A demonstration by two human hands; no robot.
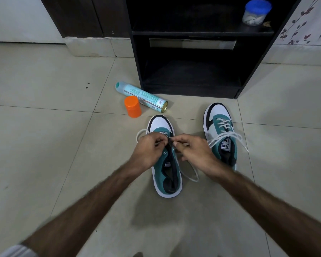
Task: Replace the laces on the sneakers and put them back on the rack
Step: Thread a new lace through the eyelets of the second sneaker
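floor [44,145]: pale tiles, everything's laid out down here, my guess is so there's room to work.
rack [191,71]: black, open shelves, right behind the shoes. Lower shelf looks free, so it's probably where the pair ends up.
right shoe [220,134]: teal, white and black, already laced and tied in a bow, parked off to the right, near the rack. Looks done.
left shoe [165,167]: same colours, toe pointing at the rack, sitting between both arms. Only the lowest eyelets seem threaded; the upper ones are bare and the tongue is exposed.
can [143,96]: spray can lying on its side by the rack's corner.
cap [132,106]: orange, standing next to the can.
jar [256,13]: blue lid, up on the rack's shelf.
lace [190,177]: white, loops out loose on both sides of the left shoe.
left hand [146,153]: fingers curled, pinching the lace over the eyelets.
right hand [195,153]: fingers pinch the other end, tip meeting the left, looks like feeding it through the next eyelet.
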